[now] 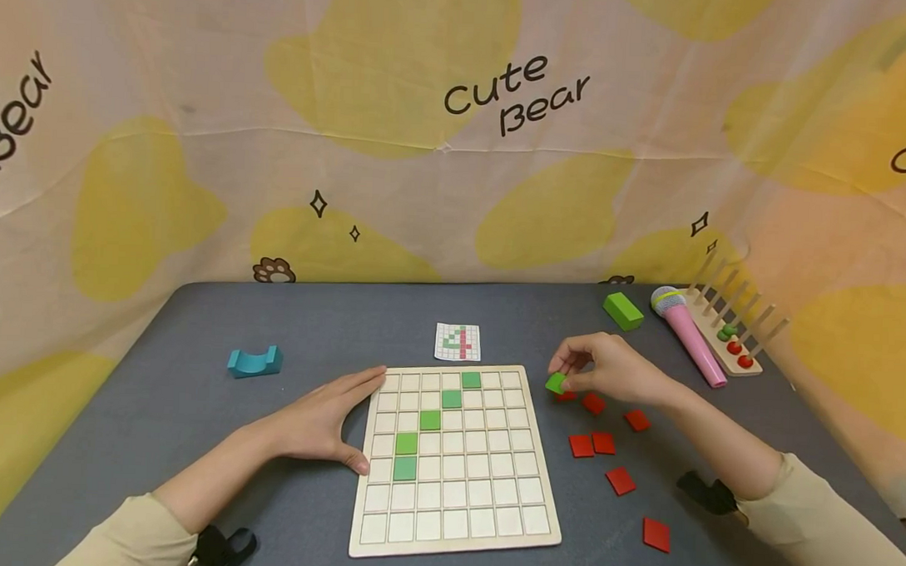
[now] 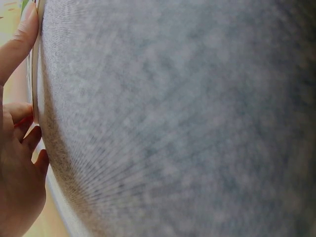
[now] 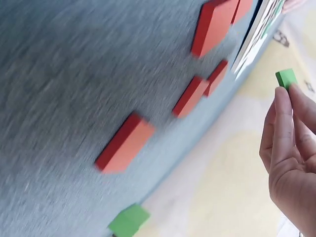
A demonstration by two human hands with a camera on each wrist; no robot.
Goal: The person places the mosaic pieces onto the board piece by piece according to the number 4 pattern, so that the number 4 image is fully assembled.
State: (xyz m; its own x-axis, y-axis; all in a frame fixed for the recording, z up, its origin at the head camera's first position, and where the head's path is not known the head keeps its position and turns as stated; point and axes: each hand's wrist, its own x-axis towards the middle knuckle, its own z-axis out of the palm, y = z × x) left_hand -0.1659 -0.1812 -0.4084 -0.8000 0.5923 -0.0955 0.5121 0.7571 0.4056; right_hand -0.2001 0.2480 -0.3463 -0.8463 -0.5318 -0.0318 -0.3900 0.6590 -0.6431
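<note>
My right hand (image 1: 607, 367) pinches a small green square tile (image 1: 555, 382) between thumb and fingertips, just off the right edge of a wooden grid board (image 1: 453, 491). In the right wrist view the same tile (image 3: 286, 78) sticks up from the fingertips. Several green tiles (image 1: 430, 420) lie in the board's squares, in a diagonal from top right to lower left, the lowest one straight below its neighbour. With thumb and fingers spread, my left hand (image 1: 317, 420) touches the board's left edge. In the left wrist view, fingers (image 2: 22, 39) rest against that edge.
Several red square tiles (image 1: 621, 481) lie scattered right of the board. A card with a coloured grid pattern (image 1: 457, 342) lies behind it. Farther out are a teal curved block (image 1: 255, 362), a green block (image 1: 623, 311), a pink microphone (image 1: 691, 337) and a pegged wooden stand (image 1: 750, 370).
</note>
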